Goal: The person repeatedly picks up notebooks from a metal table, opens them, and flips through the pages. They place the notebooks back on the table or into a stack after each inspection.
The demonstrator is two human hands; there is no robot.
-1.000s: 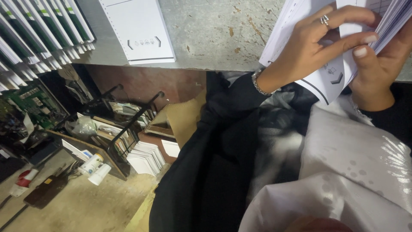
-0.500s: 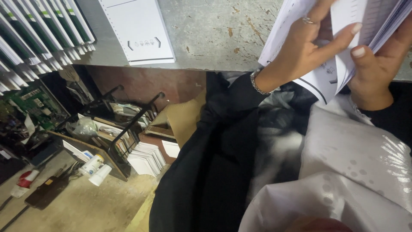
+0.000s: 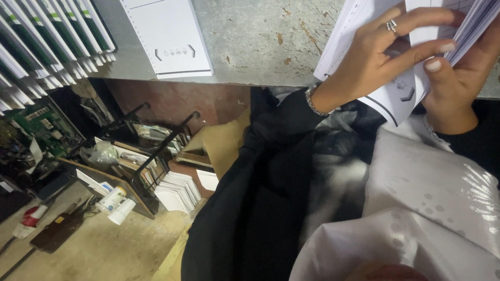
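Left hand point(image 3: 375, 57) fingers spread across white paper stack point(image 3: 396, 91), thumb beneath. Right hand point(image 3: 458, 88) grips stack's right edge. Stack's long axis tilted over counter point(image 3: 250, 47) edge.

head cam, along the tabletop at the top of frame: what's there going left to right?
Row of upright green-and-white cards → flat white sheet → bare stretch of grey worktop → left hand on a stack of white sheets → right hand holding the same stack.

A flat white carton point(image 3: 169, 36) lies on the worktable point(image 3: 250, 47), left of the paper stack point(image 3: 401, 88) (held in both hands).
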